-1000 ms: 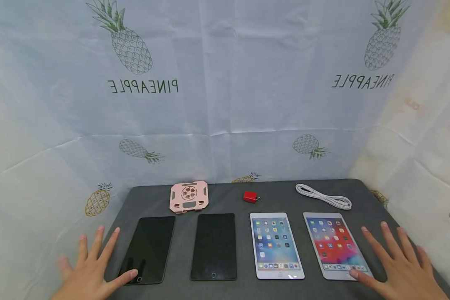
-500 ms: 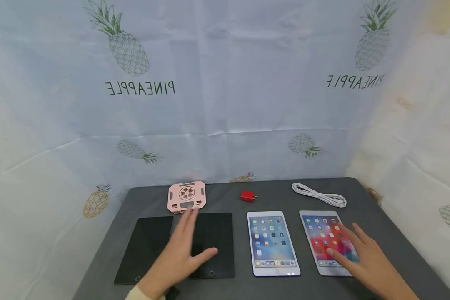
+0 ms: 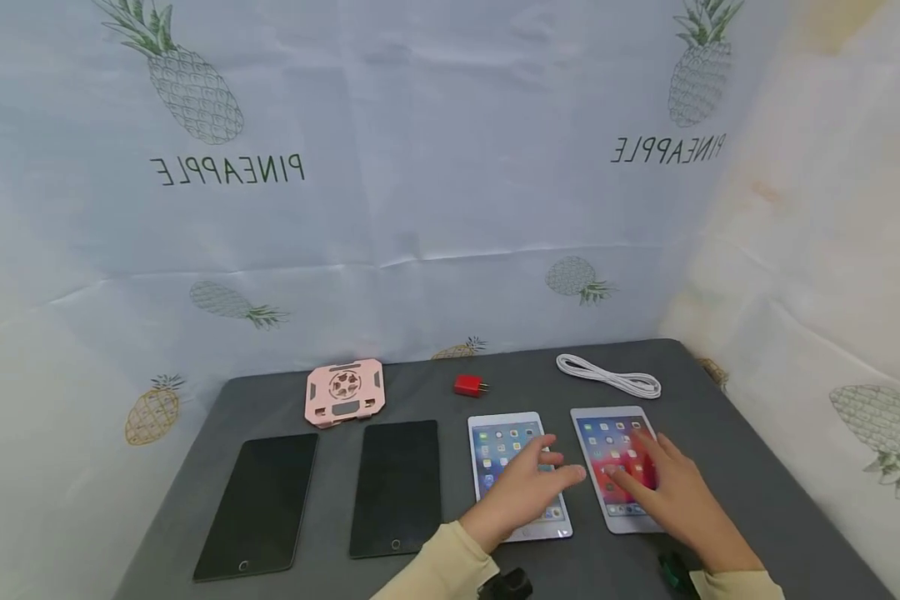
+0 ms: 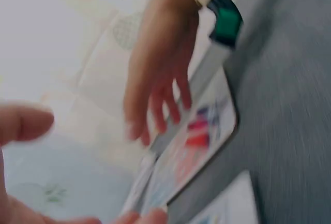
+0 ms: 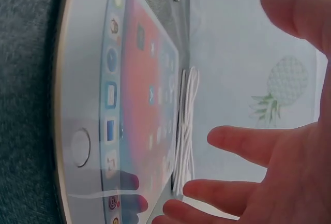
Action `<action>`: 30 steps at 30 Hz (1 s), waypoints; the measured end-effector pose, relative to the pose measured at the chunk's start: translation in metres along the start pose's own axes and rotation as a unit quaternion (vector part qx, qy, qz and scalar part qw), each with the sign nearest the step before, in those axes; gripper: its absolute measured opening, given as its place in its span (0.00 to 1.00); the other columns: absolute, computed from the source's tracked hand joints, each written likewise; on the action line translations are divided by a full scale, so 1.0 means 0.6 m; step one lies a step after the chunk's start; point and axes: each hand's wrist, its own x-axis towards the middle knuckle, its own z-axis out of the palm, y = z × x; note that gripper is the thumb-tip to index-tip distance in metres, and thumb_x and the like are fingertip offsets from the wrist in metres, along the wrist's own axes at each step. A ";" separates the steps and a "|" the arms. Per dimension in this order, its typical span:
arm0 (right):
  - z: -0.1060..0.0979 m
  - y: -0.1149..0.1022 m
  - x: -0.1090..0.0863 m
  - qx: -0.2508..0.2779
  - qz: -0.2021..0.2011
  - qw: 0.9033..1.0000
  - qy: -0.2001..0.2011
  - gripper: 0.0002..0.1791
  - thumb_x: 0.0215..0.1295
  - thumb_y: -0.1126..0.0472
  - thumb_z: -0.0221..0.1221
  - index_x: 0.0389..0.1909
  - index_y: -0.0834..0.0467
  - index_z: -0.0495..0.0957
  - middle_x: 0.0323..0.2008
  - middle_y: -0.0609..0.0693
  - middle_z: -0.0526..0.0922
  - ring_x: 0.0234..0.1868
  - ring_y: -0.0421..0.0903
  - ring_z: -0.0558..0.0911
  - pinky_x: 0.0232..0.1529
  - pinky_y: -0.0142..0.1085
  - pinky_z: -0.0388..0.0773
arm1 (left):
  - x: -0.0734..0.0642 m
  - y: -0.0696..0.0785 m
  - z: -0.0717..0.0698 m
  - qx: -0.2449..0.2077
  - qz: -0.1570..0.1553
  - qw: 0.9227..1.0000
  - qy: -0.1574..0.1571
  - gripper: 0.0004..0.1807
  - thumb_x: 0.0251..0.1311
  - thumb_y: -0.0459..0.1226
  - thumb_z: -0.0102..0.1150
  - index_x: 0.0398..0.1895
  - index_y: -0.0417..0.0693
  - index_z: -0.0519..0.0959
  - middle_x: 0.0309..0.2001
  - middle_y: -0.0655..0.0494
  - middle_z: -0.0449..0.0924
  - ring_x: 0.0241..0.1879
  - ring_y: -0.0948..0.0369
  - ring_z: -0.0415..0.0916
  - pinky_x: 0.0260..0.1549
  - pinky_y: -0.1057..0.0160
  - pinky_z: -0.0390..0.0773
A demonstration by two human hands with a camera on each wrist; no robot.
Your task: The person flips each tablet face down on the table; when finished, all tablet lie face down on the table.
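Observation:
In the head view my left hand [image 3: 521,492] hovers over a white tablet [image 3: 498,446] with a blue lit screen, covering part of it; its thumb and fingers are spread, holding nothing. To its right, my right hand [image 3: 675,500] is above a second white tablet [image 3: 603,454] with a red lit screen. The right wrist view shows its spread fingers above that tablet's screen [image 5: 145,79], a gap between them and the glass. The left wrist view is blurred; the left thumb [image 4: 26,123] shows at its left edge.
Two black tablets, one at left [image 3: 262,500] and one in the middle [image 3: 397,487], lie on the grey table [image 3: 330,533]. Behind them sit a pink perforated stand [image 3: 345,396], a red charger plug [image 3: 468,385] and a coiled white cable [image 3: 607,377]. A pineapple-print curtain [image 3: 390,167] surrounds the table.
My left hand has swept right from beside the left black tablet to over the blue-screen tablet. My right hand has moved inward over the red-screen tablet. The head view has turned slightly right.

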 end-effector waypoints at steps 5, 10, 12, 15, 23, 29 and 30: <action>0.001 -0.002 0.002 0.003 0.009 1.000 0.007 0.58 0.69 0.26 0.58 0.81 0.68 0.62 0.77 0.84 0.58 0.72 0.90 0.62 0.62 0.82 0.67 | 0.036 -0.005 0.047 -0.091 -0.031 0.995 0.031 0.44 0.67 0.48 0.66 0.79 0.34 0.64 0.59 0.46 0.84 0.54 0.49 0.85 0.61 0.43 0.84; -0.002 0.011 -0.001 0.008 0.014 1.000 0.021 0.56 0.70 0.28 0.59 0.78 0.71 0.64 0.75 0.83 0.61 0.72 0.86 0.65 0.66 0.80 0.67 | 0.051 0.005 0.078 -0.105 -0.057 0.992 0.045 0.42 0.66 0.49 0.66 0.77 0.34 0.67 0.59 0.45 0.83 0.56 0.47 0.83 0.58 0.40 0.85; -0.001 0.016 -0.003 0.013 0.014 0.999 0.026 0.55 0.70 0.29 0.60 0.77 0.72 0.65 0.74 0.82 0.64 0.71 0.84 0.68 0.66 0.78 0.69 | 0.054 0.009 0.087 -0.101 -0.068 0.991 0.046 0.40 0.66 0.49 0.66 0.76 0.36 0.69 0.60 0.46 0.82 0.57 0.46 0.82 0.56 0.39 0.86; -0.003 0.021 -0.008 0.018 0.021 0.999 0.026 0.56 0.69 0.29 0.61 0.77 0.73 0.65 0.72 0.81 0.67 0.70 0.82 0.70 0.66 0.76 0.71 | 0.056 0.012 0.097 -0.104 -0.077 0.991 0.044 0.38 0.66 0.49 0.66 0.74 0.36 0.70 0.61 0.47 0.80 0.58 0.45 0.81 0.53 0.38 0.87; 0.010 0.018 -0.007 -0.001 -0.001 0.999 0.053 0.58 0.64 0.29 0.66 0.76 0.72 0.67 0.69 0.80 0.73 0.65 0.82 0.73 0.64 0.77 0.72 | 0.060 0.014 0.103 -0.155 -0.087 0.983 0.041 0.27 0.67 0.46 0.64 0.63 0.39 0.78 0.56 0.48 0.80 0.57 0.45 0.76 0.48 0.35 0.88; 0.017 0.009 -0.009 0.002 0.003 0.999 0.047 0.64 0.56 0.24 0.70 0.77 0.70 0.66 0.69 0.78 0.73 0.64 0.80 0.71 0.58 0.75 0.78 | 0.064 0.013 0.108 -0.194 -0.100 0.974 0.058 0.25 0.66 0.45 0.63 0.61 0.38 0.78 0.57 0.45 0.79 0.56 0.46 0.76 0.51 0.32 0.86; 0.018 0.008 -0.008 0.003 0.005 0.999 0.043 0.65 0.54 0.24 0.70 0.78 0.68 0.65 0.69 0.78 0.72 0.64 0.80 0.70 0.56 0.75 0.79 | 0.065 0.013 0.108 -0.206 -0.105 0.971 0.059 0.26 0.66 0.45 0.62 0.61 0.38 0.77 0.58 0.44 0.79 0.56 0.45 0.76 0.53 0.32 0.86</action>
